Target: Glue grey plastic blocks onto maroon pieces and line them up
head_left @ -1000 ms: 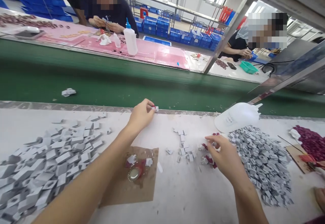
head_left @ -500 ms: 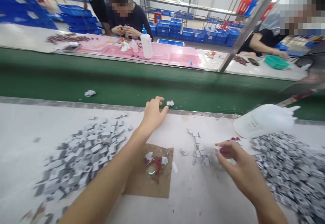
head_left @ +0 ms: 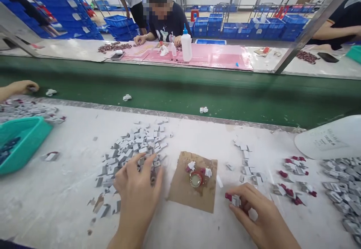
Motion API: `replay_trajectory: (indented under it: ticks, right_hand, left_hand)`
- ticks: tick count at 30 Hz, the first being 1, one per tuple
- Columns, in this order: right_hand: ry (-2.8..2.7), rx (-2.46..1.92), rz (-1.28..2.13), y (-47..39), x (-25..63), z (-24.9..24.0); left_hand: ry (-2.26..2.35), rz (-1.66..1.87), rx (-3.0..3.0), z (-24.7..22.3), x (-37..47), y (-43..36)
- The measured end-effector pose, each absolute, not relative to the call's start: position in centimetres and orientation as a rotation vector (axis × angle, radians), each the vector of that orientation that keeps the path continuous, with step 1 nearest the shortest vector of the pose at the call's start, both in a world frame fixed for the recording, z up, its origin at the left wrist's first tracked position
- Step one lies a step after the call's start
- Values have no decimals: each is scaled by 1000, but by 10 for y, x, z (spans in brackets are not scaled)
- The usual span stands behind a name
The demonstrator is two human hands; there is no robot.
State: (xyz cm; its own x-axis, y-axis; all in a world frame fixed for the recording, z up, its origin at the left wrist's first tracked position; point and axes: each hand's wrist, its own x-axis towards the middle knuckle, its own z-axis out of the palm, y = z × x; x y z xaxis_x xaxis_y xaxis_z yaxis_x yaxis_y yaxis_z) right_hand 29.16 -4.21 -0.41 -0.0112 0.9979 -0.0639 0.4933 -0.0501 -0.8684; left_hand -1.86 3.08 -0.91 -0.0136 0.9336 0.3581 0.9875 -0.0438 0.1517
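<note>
Fingers [head_left: 149, 163] apart, we spread our left hand [head_left: 138, 183] over grey blocks [head_left: 141, 138] at left and, right of the card [head_left: 194, 200], pinch a maroon-ended piece [head_left: 234, 200] by its body with our right hand [head_left: 259, 211], presumably leaving that end free.

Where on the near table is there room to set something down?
White tabletop lies mostly bare between the teal tray and the left grey pile, with a loose piece near the tray, and between the brown card and green belt. Crowded: the right side, with white bottle, red-and-grey pieces and second grey pile.
</note>
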Motion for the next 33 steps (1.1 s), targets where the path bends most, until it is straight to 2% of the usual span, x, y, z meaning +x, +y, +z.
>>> replay_trajectory:
  ticks: [7,13,17,28,33]
  right_hand:
    - [-1540,-1667,1031,-44,288,1]
    - [-1526,-1718,914,-49,287,-2]
    - [-1559,-1710,851,-49,290,-5]
    - [-1092,-1528,1290,-24,265,14]
    - [-1279,-1429,1116,-10,239,18]
  left_hand:
    - [-2138,-568,-2072,-6,1,50]
    - [-2016,-871,-2485,5,-3,35]
    - [-2048,-908,-2654,9,-6,13]
    - [-2294,-928,-2803,-3,6,-12]
    - [-2288,-1068,-2838,-1,5,-11]
